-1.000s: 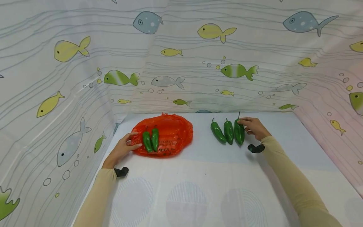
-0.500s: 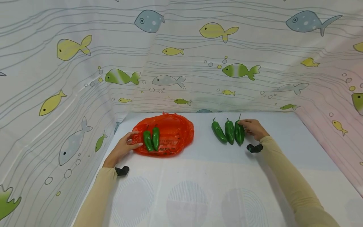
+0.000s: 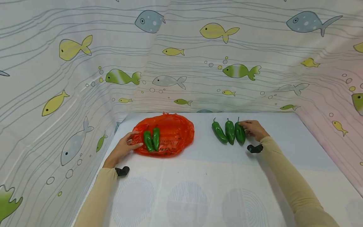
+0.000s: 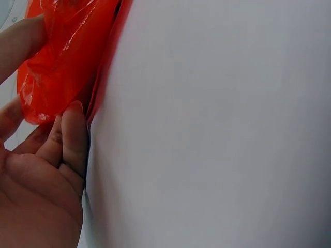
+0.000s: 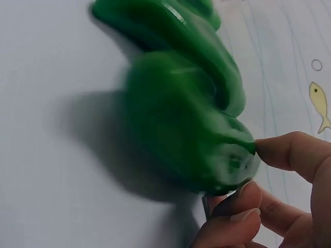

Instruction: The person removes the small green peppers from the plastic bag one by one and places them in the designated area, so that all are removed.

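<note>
In the head view my left hand (image 3: pixel 121 149) is at the left edge of a red plastic bag (image 3: pixel 172 134), its rim rolled open. The left wrist view has the bag's edge (image 4: pixel 67 62) between the thumb and the curled fingers. Inside the bag lie two green chili peppers, a left one (image 3: pixel 148 141) and a right one (image 3: pixel 156 139). My right hand (image 3: pixel 253 129) pinches the stem end of a green chili pepper (image 5: pixel 181 124), the rightmost of three in a row. Close on its left lie the middle pepper (image 3: pixel 230 132) and the leftmost pepper (image 3: pixel 219 132).
The white table (image 3: pixel 187 176) bears pale circle prints along its front. Behind and at both sides hangs a curtain (image 3: pixel 184 69) printed with fish. Each wrist wears a small black camera, the left camera (image 3: pixel 122 171) and the right camera (image 3: pixel 255 148).
The pepper in my right hand has tilted slightly, its tip swinging right and its stem dropping a little. The left hand and the bag have stayed in place.
</note>
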The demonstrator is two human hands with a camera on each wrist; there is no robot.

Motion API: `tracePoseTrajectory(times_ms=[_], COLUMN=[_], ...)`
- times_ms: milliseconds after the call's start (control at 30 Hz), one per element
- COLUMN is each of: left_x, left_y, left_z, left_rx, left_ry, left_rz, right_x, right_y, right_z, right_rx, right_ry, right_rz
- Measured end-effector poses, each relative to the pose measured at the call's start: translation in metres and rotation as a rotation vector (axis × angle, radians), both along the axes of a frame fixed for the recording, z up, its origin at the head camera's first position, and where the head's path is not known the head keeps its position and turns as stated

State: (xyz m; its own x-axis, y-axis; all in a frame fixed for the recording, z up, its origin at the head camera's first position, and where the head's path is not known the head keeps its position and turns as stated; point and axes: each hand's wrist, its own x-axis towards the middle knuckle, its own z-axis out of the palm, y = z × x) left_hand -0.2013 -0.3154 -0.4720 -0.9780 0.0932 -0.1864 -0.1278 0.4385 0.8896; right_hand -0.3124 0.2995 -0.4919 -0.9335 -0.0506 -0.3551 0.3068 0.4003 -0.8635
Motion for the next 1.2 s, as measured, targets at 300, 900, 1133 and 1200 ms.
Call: tracePoseTrajectory(times_ms=[300, 900, 1133, 1200], left_x=[-0.001, -0.002, -0.011, -0.012], left_y=[-0.002, -0.003, -0.012, -0.013], left_z=[-0.002, -0.005, -0.026, -0.029], left_rx=[0.004, 0.018, 0.014, 0.010], left_ry=[0.000, 0.012, 0.052, 0.060], left_rz=[-0.004, -0.002, 0.003, 0.003], right_x=[0.005, 0.007, 0.012, 0.013], right_y=[-0.003, -0.046, -0.072, -0.079], right_z=[0.006, 0.041, 0.048, 0.050], right_rx=[-0.007, 0.005, -0.029, -0.047], right_ry=[0.094, 0.131, 0.173, 0.179], right_rz=[-0.010, 0.037, 0.099, 0.120])
